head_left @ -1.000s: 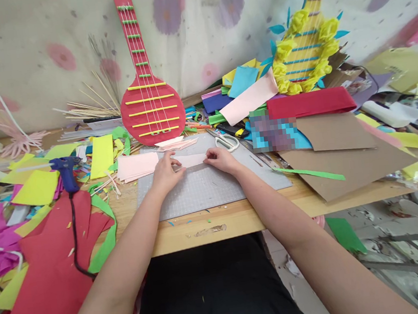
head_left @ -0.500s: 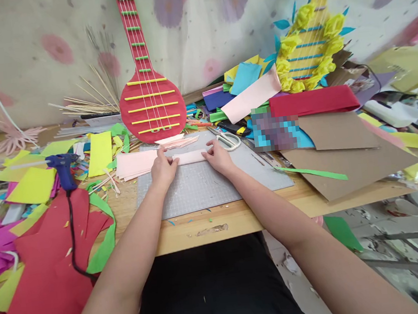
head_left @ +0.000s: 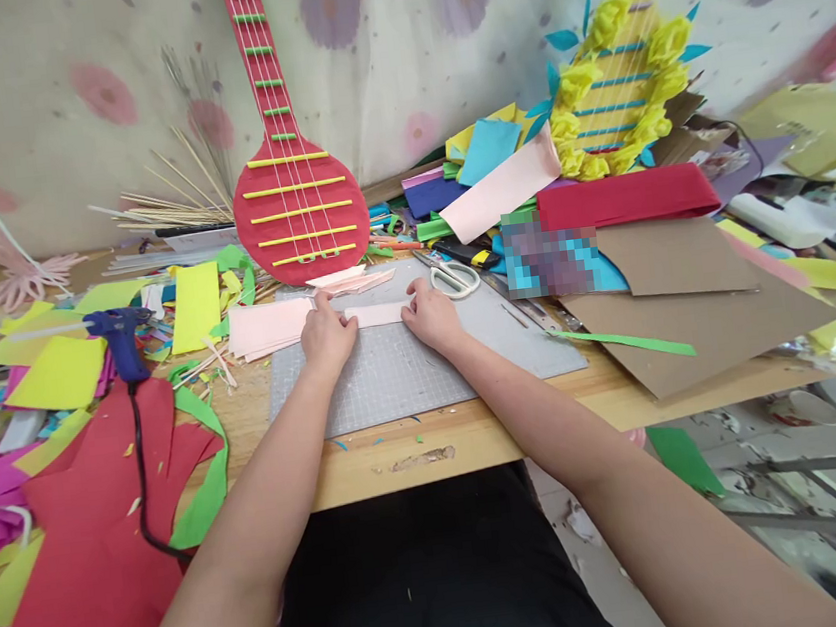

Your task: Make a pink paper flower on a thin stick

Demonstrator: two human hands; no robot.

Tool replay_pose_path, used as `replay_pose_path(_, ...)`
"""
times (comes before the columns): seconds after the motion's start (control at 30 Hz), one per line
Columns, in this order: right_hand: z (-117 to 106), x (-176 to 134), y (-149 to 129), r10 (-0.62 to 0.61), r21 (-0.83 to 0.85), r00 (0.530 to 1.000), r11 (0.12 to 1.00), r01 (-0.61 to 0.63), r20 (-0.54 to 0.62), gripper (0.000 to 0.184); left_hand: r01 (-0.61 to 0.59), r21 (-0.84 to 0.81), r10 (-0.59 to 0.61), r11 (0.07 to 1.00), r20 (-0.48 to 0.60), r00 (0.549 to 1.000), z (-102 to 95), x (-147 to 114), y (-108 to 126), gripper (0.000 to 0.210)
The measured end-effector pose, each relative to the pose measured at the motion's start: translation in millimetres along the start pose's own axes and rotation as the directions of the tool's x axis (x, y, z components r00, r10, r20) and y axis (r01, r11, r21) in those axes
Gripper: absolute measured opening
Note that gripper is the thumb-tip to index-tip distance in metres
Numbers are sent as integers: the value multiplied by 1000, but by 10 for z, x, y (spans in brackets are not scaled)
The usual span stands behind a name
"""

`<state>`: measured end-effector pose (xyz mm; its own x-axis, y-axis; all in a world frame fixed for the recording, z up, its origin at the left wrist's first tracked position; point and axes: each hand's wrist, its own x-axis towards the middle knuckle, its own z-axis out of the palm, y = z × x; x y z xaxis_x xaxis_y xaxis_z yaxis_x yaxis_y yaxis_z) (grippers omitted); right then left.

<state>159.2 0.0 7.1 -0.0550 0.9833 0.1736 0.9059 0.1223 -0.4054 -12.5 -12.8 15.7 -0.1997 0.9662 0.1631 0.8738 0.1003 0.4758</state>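
A pale pink strip of paper (head_left: 379, 315) lies over the grey cutting mat (head_left: 388, 382). My left hand (head_left: 327, 338) pinches its left end, and my right hand (head_left: 431, 316) pinches the right end. Both hands are closed on the strip. To the left, beside my left hand, is a stack of pale pink paper pieces (head_left: 269, 327). Thin folded pink pieces (head_left: 354, 279) lie just beyond the hands. White-handled scissors (head_left: 454, 279) rest close to my right hand on the mat.
A red paper lute (head_left: 300, 206) leans at the back, and a yellow flowered instrument (head_left: 609, 95) stands at the right. The glue gun (head_left: 123, 342) lies among scraps at left, near red sheets (head_left: 103, 531). Brown card (head_left: 698, 327) covers the right side.
The view has shifted slightly. The pink strip looks narrower and flatter between my hands, which keep their grip at both ends.
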Motion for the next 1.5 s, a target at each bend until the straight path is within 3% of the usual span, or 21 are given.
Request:
replay_pose_path(0.47,27,6,2,-66,-131,997,989,70,34,24,19,62,-19,998,4,1000,19,5,6,41)
replay_pose_path(0.7,24,-1,-6,-69,-169,996,983,77,50,25,-168,161,165,973,31,986,52,8,-8,18)
replay_pose_path(0.9,9,-31,-20,-63,-197,998,978,66,21,29,-261,177,264,949,10,965,121,35,-49,25)
replay_pose_path(1.23,101,-118,-159,-63,-237,994,971,41,-85,57,-250,223,268,942,-56,962,110,-71,56,28)
replay_pose_path(1.5,94,-103,-124,-75,-262,996,963,58,-56,44,-219,198,231,955,-42,972,124,-60,44,31)
